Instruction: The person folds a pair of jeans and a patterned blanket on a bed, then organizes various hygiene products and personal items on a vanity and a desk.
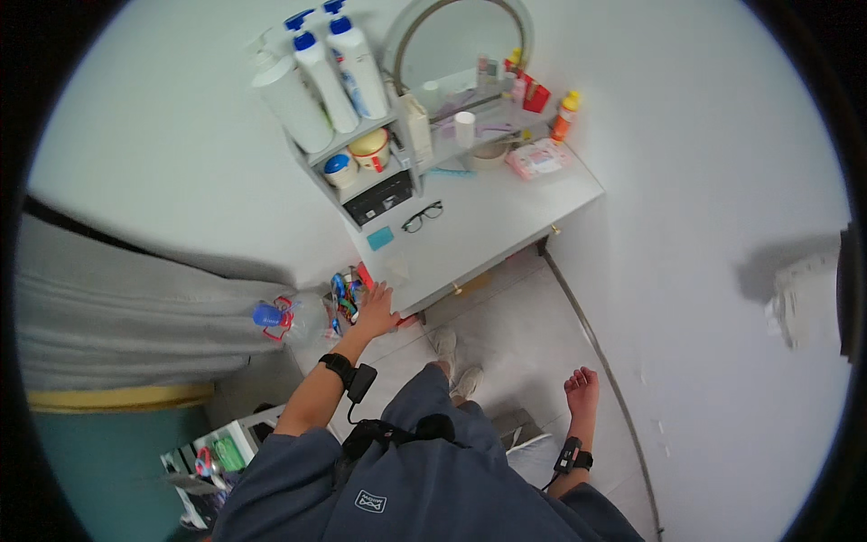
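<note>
My left hand (376,311) is spread at the near left corner of the white dressing table (488,223), with nothing seen in it; whether it touches the edge I cannot tell. My right hand (582,390) hangs over the floor at the right, fingers loosely curled; whether it holds anything cannot be seen. On the tabletop lie black-framed eyeglasses (422,216) and a flat teal item (381,238). A pink packet of wipes (538,158) and an orange bottle with a yellow cap (565,116) are at the back right.
A grey shelf (352,146) carries white pump bottles (325,81), cups and a black box (378,198). Behind the table stands a round mirror (460,47). A large clear plastic bottle (308,318) stands by the grey curtain (135,305). A small cabinet (240,433) is at lower left.
</note>
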Motion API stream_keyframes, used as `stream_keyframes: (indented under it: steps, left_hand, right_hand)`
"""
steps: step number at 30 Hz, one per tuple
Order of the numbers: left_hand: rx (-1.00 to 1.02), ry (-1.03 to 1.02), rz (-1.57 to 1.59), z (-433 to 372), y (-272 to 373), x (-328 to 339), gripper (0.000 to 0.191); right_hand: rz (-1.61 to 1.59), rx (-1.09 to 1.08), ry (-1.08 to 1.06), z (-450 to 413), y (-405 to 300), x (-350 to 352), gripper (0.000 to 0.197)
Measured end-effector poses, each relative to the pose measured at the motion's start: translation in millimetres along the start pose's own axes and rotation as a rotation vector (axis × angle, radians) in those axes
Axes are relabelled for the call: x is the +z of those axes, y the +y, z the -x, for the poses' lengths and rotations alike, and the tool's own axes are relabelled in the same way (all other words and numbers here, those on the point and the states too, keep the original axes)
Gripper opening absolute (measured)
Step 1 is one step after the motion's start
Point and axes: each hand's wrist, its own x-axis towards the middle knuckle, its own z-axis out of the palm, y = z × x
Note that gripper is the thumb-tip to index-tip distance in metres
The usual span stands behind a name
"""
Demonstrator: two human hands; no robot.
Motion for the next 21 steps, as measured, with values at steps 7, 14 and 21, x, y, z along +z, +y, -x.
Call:
stream_keyframes:
  steps: [7, 14, 21]
  left_hand:
    - [0.089, 0.151, 0.030, -35, 18, 5, 0.073]
    - [0.003, 0.259, 0.087, -79, 3, 45, 0.079]
    - [-0.119, 0.312, 0.132, -88, 2, 30, 0.079]
  right_hand:
    - [0.226, 0.181, -0.116, -42, 27, 97, 0.015]
    - [0.816, 0.268, -0.207, -41, 55, 236, 0.017]
    - [1.343, 0.018, -0.659, -94, 133, 348, 0.016]
